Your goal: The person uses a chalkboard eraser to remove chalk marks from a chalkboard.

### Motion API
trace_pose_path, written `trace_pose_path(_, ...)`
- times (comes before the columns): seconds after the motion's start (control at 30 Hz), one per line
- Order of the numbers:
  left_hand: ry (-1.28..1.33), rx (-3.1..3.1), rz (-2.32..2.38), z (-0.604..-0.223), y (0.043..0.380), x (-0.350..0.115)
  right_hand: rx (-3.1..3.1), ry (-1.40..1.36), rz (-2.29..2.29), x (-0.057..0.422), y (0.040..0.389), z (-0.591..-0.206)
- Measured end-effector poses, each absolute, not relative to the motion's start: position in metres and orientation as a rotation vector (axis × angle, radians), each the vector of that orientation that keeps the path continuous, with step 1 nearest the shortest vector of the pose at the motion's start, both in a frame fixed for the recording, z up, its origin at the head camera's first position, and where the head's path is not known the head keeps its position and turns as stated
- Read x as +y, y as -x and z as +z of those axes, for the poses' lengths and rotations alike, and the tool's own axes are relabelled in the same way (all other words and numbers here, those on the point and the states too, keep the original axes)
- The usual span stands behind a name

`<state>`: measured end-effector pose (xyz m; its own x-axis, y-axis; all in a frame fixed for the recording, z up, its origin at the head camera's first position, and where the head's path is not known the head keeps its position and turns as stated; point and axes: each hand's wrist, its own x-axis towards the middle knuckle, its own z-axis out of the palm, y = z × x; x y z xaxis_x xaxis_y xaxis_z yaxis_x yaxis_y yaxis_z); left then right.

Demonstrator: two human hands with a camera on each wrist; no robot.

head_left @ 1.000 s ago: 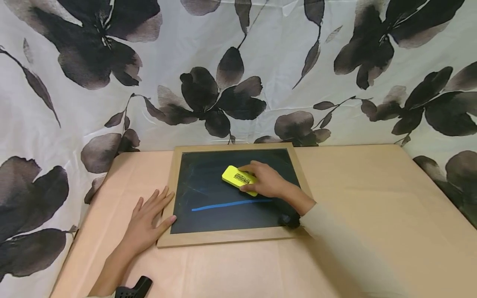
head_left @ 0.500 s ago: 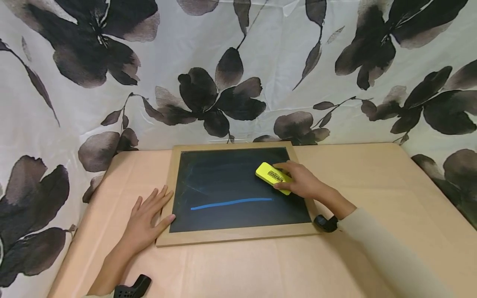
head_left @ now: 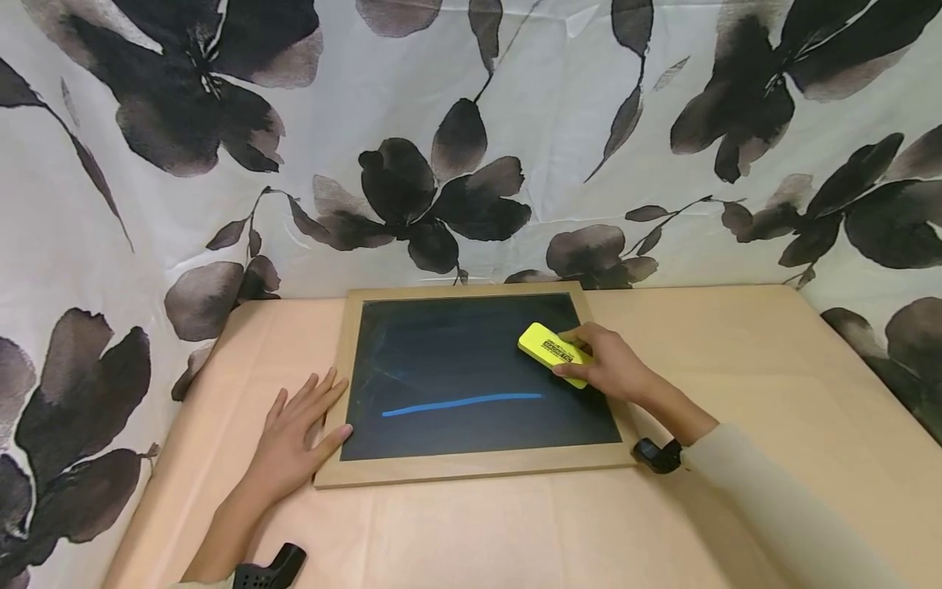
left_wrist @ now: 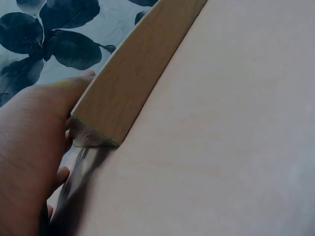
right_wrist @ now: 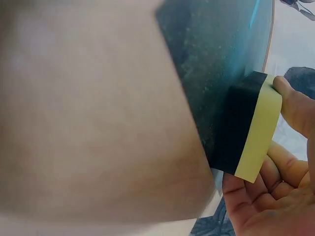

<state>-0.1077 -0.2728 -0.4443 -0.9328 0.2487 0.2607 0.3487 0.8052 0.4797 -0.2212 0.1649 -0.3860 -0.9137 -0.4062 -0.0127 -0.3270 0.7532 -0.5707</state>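
A small chalkboard (head_left: 441, 352) in a pale wooden frame lies on the table, with one blue line (head_left: 462, 404) drawn across its lower half. My right hand (head_left: 614, 364) grips a yellow board eraser (head_left: 553, 353) by its right end, over the right part of the board. In the right wrist view the black felt side of the eraser (right_wrist: 238, 125) faces the board surface. My left hand (head_left: 294, 438) lies with straight, spread fingers along the left frame edge, thumb on the frame. In the left wrist view the frame corner (left_wrist: 96, 130) shows beside that hand.
Pale wood-coloured table top (head_left: 471, 532) surrounds the board on the near side and both flanks. A white cloth with dark flowers (head_left: 574, 123) hangs right behind the board's far edge. Black wrist cameras sit on both wrists.
My right hand has moved the eraser rightward from the board's middle to its right side. The blue line looks the same. My left hand stays at the left frame edge.
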Motion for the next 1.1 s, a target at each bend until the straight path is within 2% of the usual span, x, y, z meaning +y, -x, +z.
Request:
trace_pose_path(0.33, 0.473, -2.798, -0.795, -0.445, 0.110, -0.271, 2.801, 0.685, -0.898, 0.150, 0.225, -0.388)
trace_pose_path(1.1, 0.480, -2.775, -0.796, -0.449, 0.107, -0.273, 2.816, 0.849, -0.714, 0.050, 0.235, -0.388)
